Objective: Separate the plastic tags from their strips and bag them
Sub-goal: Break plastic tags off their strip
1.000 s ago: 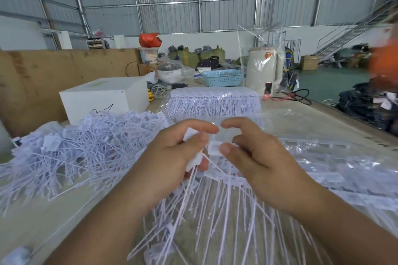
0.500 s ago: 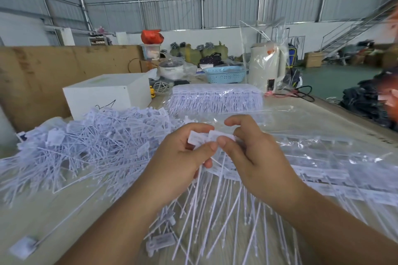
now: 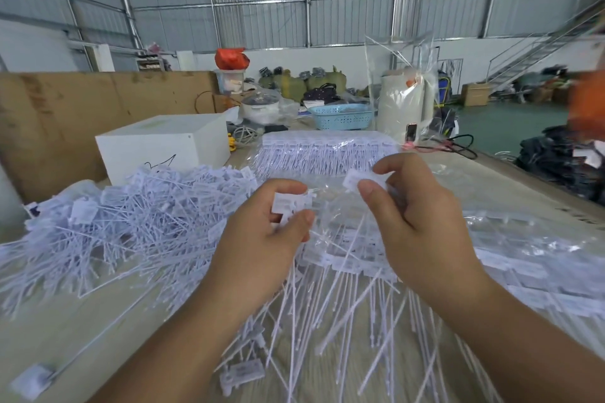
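Plastic tags everywhere on this table (image 3: 510, 186), so I'll use the white box (image 3: 163, 141) as my reference. The big loose pile of tags (image 3: 131, 219) sits right in front of the box. Left hand (image 3: 262, 245) is out front and to the right of the box, pinching one white tag (image 3: 288, 203) between thumb and fingers. Right hand (image 3: 412, 222) is further right, apart from the left, pinching the tag strip (image 3: 357, 178) by its end. A bagged bundle of tags (image 3: 327, 147) lies just to the right of the box
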Tool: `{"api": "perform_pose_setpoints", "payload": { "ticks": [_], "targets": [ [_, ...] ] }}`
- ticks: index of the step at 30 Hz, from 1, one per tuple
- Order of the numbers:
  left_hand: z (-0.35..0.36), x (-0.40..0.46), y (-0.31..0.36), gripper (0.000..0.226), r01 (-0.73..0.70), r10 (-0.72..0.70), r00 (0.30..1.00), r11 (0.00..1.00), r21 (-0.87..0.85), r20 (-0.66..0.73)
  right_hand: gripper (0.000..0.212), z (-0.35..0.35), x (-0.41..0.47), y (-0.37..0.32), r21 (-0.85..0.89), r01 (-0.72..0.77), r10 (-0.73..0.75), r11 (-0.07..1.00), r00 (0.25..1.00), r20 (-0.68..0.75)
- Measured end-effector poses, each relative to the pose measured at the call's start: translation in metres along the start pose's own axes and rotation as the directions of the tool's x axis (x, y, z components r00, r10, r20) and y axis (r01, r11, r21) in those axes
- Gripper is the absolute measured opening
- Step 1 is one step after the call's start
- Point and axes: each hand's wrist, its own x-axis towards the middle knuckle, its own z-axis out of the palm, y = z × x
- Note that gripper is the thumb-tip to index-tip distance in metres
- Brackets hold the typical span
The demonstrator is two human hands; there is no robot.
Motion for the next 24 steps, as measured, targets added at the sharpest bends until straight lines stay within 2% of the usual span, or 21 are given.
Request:
{"api": "perform_pose_setpoints", "payload": {
  "ticks": [2,6,8,11,15,24],
  "targets": [
    [0.0,-0.002,0.001,0.024,-0.069,0.069,0.998,0.997,0.041,-0.013,0.013,0.001,-0.002,-0.004,0.057,0.001,-0.005,0.998,0.998,0.061],
    [0.002,-0.006,0.005,0.017,-0.19,0.196,0.976,0.979,0.071,-0.094,0.021,0.009,-0.007,-0.002,0.065,-0.034,0.019,0.997,0.976,0.216],
    [0.003,-0.007,0.006,0.019,-0.263,0.275,0.955,0.958,0.11,-0.113,0.023,0.01,-0.007,0.001,0.062,-0.035,0.02,0.997,0.971,0.239],
    [0.005,-0.009,0.01,0.03,-0.335,0.36,0.925,0.924,0.183,-0.125,0.019,0.006,-0.003,0.002,0.034,-0.005,0.0,0.999,0.988,0.152],
    [0.005,-0.011,0.013,0.031,-0.376,0.415,0.896,0.898,0.228,-0.158,0.014,-0.002,0.001,0.0,0.056,0.023,-0.023,0.998,1.0,-0.006],
    [-0.006,-0.013,0.024,0.021,-0.397,0.483,0.838,0.859,0.323,-0.255,0.022,0.006,-0.006,-0.005,0.032,0.037,-0.037,0.999,0.999,0.021]
  ]
}}
